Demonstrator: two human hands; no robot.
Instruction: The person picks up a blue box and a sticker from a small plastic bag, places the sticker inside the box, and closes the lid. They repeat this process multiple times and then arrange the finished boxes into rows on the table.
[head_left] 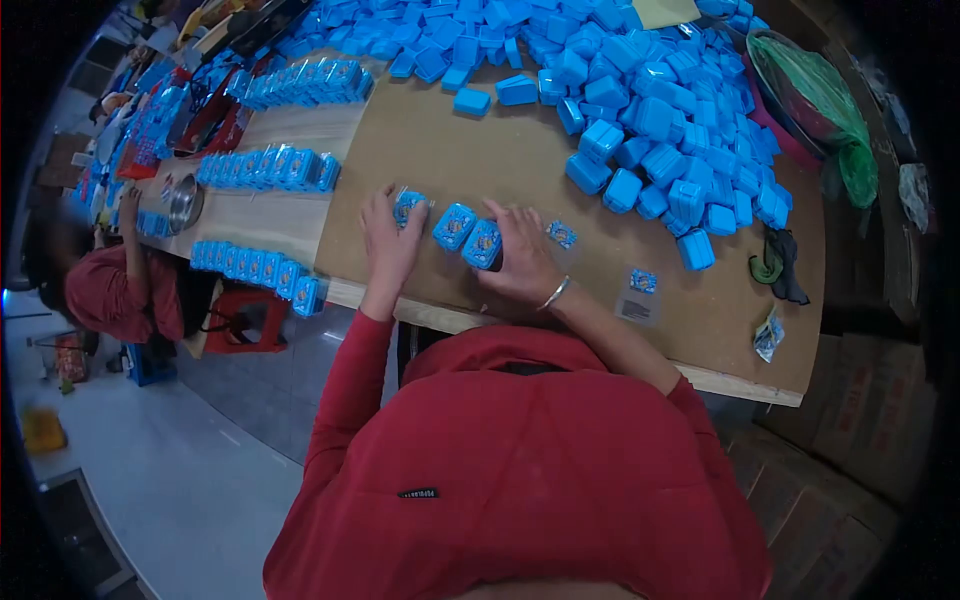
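Observation:
Near the front edge of the cardboard-covered table, my left hand (390, 242) is closed around a small blue plastic box (409, 207) with a printed label on top. To its right, my right hand (526, 254) has its thumb and fingers around another labelled blue box (482, 246). A third labelled box (454, 226) stands between the hands, close against that one. Just right of my right hand lies a printed label piece (561, 234). Farther right is a clear sleeve (638, 305) with a printed label in it.
A large heap of plain blue boxes (640, 95) covers the back and right. Rows of labelled boxes (265, 168) stand on the left. A crumpled packet (768, 336) and dark cloth (786, 265) lie at right. Another person (115, 290) sits at far left beside a metal bowl (185, 204).

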